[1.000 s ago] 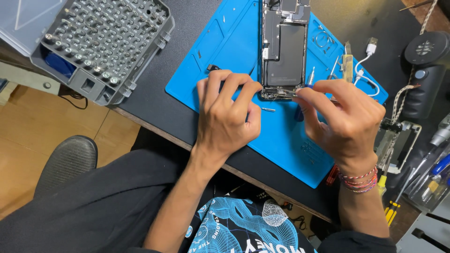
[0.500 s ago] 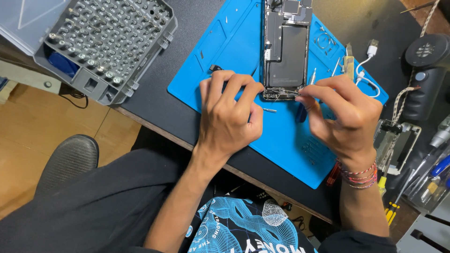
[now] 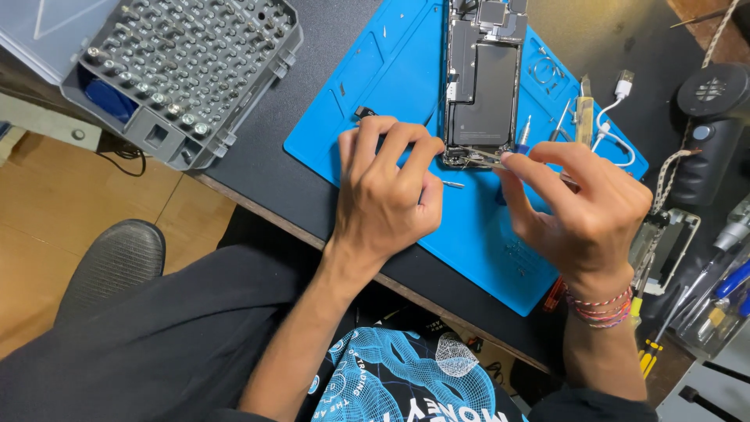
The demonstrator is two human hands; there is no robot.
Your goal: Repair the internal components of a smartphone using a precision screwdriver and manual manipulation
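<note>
Phone: opened phone (image 3: 483,82) lies lengthwise on the blue mat (image 3: 398,70), back removed, dark battery and small boards showing.
Mat: spread on the black desk (image 3: 258,184), its near edge close to the desk's front edge.
Left hand: left hand (image 3: 388,195) rests on the mat just left of the phone's near end, fingers curled, fingertips touching the phone's lower left corner; it presses rather than grips.
Right hand: right hand (image 3: 582,215) pinches a thin tool (image 3: 488,160) between thumb and fingers, its tip at the phone's near edge.
Loose part: small metal pin (image 3: 453,184) lies on the mat between the two hands.
Bit case: grey tray of screwdriver bits (image 3: 183,66) sits at the desk's far left, well apart from the phone.
Cable: white cable (image 3: 613,129) lies right of the phone.
Wrist: coloured string bracelets (image 3: 600,305) circle the right wrist.
</note>
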